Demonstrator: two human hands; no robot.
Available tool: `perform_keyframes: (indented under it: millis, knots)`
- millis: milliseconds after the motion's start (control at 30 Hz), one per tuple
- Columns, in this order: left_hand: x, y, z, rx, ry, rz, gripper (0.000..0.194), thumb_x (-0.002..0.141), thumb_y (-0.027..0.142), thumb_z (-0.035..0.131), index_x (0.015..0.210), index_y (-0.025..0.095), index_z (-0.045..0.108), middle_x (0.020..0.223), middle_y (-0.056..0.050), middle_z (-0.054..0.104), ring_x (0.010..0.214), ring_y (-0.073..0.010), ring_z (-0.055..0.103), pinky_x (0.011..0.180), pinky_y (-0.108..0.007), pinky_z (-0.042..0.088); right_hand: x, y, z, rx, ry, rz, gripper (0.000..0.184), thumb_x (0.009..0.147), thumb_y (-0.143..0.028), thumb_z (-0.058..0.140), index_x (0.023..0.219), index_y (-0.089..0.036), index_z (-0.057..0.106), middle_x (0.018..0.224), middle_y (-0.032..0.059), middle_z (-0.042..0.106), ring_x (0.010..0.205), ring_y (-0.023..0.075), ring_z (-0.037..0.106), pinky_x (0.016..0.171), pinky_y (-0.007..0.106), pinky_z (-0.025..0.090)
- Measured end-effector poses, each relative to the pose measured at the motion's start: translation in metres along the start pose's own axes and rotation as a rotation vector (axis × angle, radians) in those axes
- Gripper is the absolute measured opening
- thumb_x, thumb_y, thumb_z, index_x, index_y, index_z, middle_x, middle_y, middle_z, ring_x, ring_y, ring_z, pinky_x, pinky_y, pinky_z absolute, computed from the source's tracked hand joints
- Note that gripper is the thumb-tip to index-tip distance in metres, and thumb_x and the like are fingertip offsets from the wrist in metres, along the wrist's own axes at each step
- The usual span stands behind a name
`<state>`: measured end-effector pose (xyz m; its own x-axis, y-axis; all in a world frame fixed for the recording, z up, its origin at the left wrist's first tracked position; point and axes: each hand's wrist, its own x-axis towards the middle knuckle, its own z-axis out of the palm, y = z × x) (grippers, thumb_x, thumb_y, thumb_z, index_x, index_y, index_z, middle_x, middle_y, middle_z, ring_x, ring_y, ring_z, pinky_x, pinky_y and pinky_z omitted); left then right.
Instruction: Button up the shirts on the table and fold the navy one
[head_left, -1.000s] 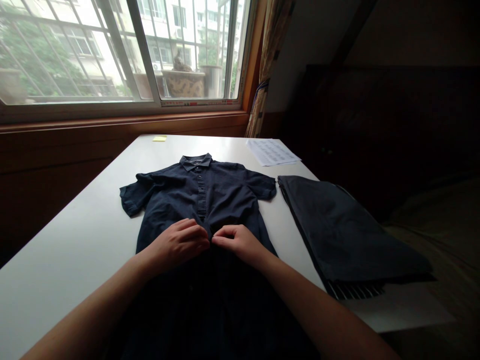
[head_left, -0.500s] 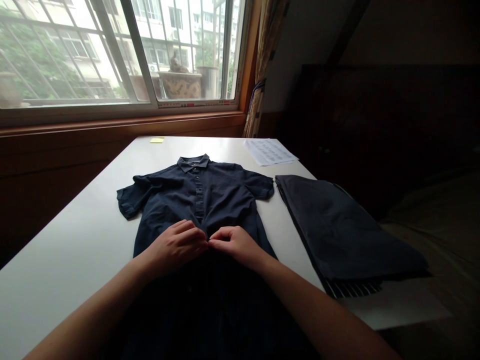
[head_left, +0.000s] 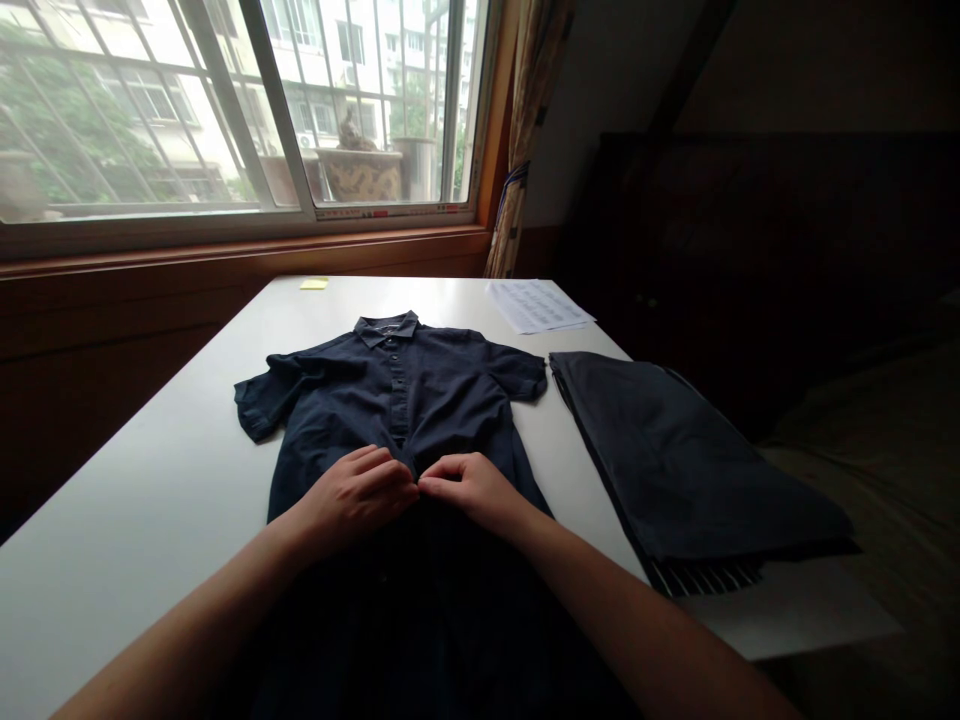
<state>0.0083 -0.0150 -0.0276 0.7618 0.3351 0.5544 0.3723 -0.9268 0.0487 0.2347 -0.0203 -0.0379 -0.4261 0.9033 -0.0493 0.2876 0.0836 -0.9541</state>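
A dark navy short-sleeved shirt lies front up on the white table, collar toward the window and sleeves spread. Its upper front placket shows several buttons. My left hand is closed in a pinch on the placket around mid-shirt. Right beside it, my right hand pinches the same strip, and the fingertips of both hands meet. Whatever small part sits between the fingertips, such as a button, is hidden. The lower shirt falls into deep shadow between my forearms.
To the right, folded dark clothing lies on the white table, with a striped edge beneath it. Printed sheets rest at the far right corner, and a yellow sticky note at the far left. A barred window stands behind.
Both hands keep their pinch at the same spot on the placket. The left hand's knuckles have dropped very slightly; the shirt lies as before.
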Motion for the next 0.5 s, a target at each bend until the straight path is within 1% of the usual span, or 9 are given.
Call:
perform_keyframes:
  millis: [133,300,367,500]
  knots:
    - [0.0015,0.0012,-0.0013,-0.019,0.011,-0.023,0.003,0.094,0.016,0.060,0.094,0.018,0.062,0.086,-0.003,0.068,0.070,-0.0131,0.050,0.063,-0.029,0.041,0.0009,0.0004,-0.0018,0.031,-0.032,-0.001,0.028,0.083,-0.039,0.068,0.090,-0.015,0.079,0.085,0.0042,0.076,0.081,0.0195,0.065,0.075,0.028,0.046]
    - [0.0001,-0.0010,0.0013,0.006,0.008,-0.011,0.005,0.094,0.015,0.059,0.092,0.018,0.062,0.086,-0.003,0.068,0.071,-0.0138,0.051,0.063,-0.030,0.041,0.0017,-0.0003,-0.0025,0.050,-0.037,0.011,0.029,0.082,-0.040,0.067,0.089,-0.014,0.079,0.082,0.0036,0.074,0.077,0.0180,0.062,0.073,0.027,0.043]
    - [-0.0009,-0.0018,0.0020,0.024,0.004,-0.001,0.005,0.094,0.015,0.059,0.092,0.018,0.063,0.086,-0.003,0.068,0.071,-0.0139,0.051,0.063,-0.030,0.042,0.0019,-0.0012,-0.0028,0.055,-0.041,0.025,0.030,0.083,-0.041,0.065,0.087,-0.013,0.078,0.078,0.0020,0.072,0.073,0.0162,0.060,0.070,0.027,0.042]
    - [-0.0023,-0.0034,0.0024,0.061,0.004,0.008,0.007,0.093,0.017,0.060,0.098,0.020,0.065,0.091,-0.002,0.069,0.073,-0.0140,0.054,0.065,-0.029,0.045,0.0025,-0.0031,-0.0040,0.043,-0.053,0.044,0.032,0.085,-0.041,0.059,0.076,-0.014,0.075,0.064,-0.0013,0.063,0.062,0.0130,0.051,0.062,0.026,0.037]
